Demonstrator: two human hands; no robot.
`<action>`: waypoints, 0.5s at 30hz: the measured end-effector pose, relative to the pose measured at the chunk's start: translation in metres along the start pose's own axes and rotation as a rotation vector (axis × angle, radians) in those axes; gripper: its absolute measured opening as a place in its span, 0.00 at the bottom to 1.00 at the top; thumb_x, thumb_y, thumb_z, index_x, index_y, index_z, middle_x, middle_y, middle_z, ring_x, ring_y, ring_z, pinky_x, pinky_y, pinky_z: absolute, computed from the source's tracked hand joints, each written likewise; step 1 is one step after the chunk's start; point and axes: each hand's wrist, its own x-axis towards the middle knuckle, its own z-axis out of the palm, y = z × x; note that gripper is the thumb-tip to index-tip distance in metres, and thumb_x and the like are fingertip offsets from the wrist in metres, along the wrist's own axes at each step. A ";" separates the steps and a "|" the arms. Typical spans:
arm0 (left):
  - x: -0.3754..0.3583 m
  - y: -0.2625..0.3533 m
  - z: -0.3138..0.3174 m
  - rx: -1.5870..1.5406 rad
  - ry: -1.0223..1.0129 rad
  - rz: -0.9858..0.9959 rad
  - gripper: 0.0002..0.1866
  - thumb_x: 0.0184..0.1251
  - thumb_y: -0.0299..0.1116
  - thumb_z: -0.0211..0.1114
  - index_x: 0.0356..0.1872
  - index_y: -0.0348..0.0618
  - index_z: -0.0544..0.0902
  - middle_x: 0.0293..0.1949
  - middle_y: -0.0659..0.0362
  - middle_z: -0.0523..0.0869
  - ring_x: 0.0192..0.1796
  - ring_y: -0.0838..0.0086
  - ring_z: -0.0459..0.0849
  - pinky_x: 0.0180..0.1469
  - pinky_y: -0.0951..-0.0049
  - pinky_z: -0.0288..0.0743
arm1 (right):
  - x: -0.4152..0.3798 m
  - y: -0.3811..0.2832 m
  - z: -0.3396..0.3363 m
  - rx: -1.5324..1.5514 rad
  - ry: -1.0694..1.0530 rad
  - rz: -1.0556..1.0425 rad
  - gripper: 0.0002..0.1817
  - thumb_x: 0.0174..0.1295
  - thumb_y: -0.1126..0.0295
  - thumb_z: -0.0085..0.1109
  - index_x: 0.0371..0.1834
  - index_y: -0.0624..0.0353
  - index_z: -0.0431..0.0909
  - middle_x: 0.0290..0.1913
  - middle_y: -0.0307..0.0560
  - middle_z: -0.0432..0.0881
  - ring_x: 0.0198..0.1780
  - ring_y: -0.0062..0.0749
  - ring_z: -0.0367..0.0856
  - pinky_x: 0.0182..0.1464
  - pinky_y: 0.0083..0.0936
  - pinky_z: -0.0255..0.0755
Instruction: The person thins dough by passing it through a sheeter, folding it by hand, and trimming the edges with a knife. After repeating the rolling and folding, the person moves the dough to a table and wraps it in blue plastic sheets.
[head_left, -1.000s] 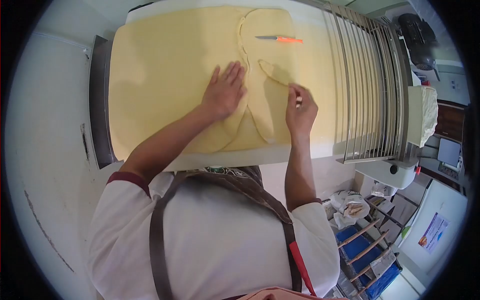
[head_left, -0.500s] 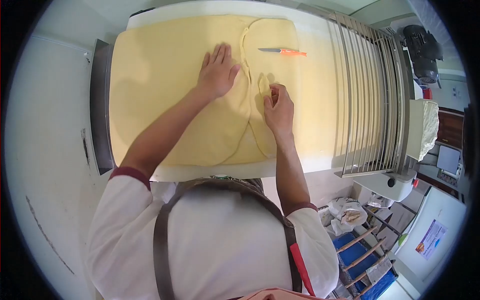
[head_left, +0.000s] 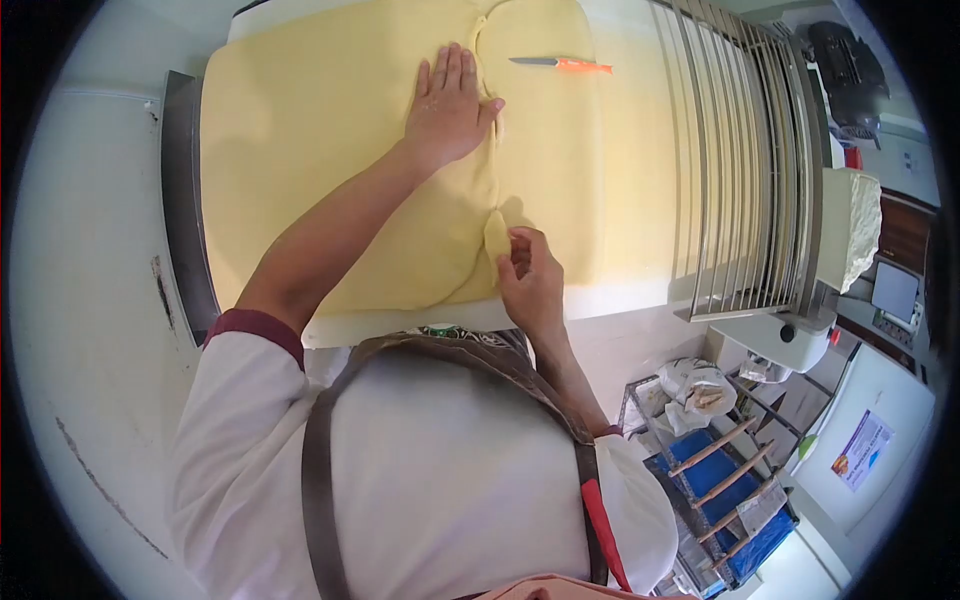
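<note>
A broad sheet of pale yellow dough (head_left: 320,170) covers the work surface, with a folded layer whose edge runs down near the middle. My left hand (head_left: 450,115) lies flat on that layer, fingers stretched out and thumb at the seam. Lower down, near the front edge, my right hand (head_left: 530,278) pinches a narrow strip of dough (head_left: 496,238) between thumb and fingers. Beyond the hands, a small knife (head_left: 560,65) with an orange handle rests on the dough, its blade pointing left.
A metal bar guard (head_left: 740,170) stands at the right end of the white work surface (head_left: 625,298). At the left end is a dark metal edge plate (head_left: 188,200). A rack (head_left: 715,490) with wooden rods and blue trays is at the lower right.
My right hand has come down toward the front edge and slightly left, with the dough strip in its fingers. My left hand has slid a little along the seam, still flat.
</note>
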 end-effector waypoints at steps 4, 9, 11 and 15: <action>-0.072 0.019 -0.023 -0.306 -0.181 0.271 0.31 0.74 0.44 0.47 0.73 0.41 0.57 0.75 0.51 0.55 0.78 0.60 0.49 0.76 0.49 0.37 | 0.007 0.006 0.003 -0.263 -0.005 -0.113 0.23 0.56 0.77 0.60 0.57 0.61 0.71 0.34 0.53 0.79 0.35 0.46 0.81 0.41 0.36 0.76; -0.101 0.056 -0.021 0.032 -0.243 0.231 0.28 0.74 0.40 0.46 0.74 0.55 0.57 0.77 0.61 0.50 0.79 0.64 0.45 0.77 0.49 0.34 | -0.010 -0.001 0.000 -0.312 0.086 -0.225 0.22 0.54 0.77 0.61 0.55 0.62 0.74 0.40 0.55 0.77 0.43 0.50 0.79 0.45 0.40 0.74; -0.102 0.059 -0.019 0.071 -0.235 0.217 0.29 0.74 0.40 0.46 0.75 0.56 0.55 0.78 0.61 0.48 0.79 0.65 0.43 0.77 0.48 0.32 | -0.026 0.003 -0.001 -0.266 0.125 -0.262 0.20 0.54 0.77 0.61 0.53 0.62 0.76 0.42 0.55 0.77 0.44 0.51 0.78 0.45 0.41 0.73; -0.104 0.062 -0.015 0.080 -0.230 0.208 0.29 0.74 0.39 0.45 0.75 0.56 0.54 0.78 0.62 0.48 0.79 0.66 0.43 0.76 0.47 0.32 | -0.028 0.028 -0.011 -0.354 0.078 -0.320 0.14 0.55 0.76 0.61 0.46 0.61 0.80 0.41 0.54 0.76 0.44 0.50 0.77 0.45 0.41 0.73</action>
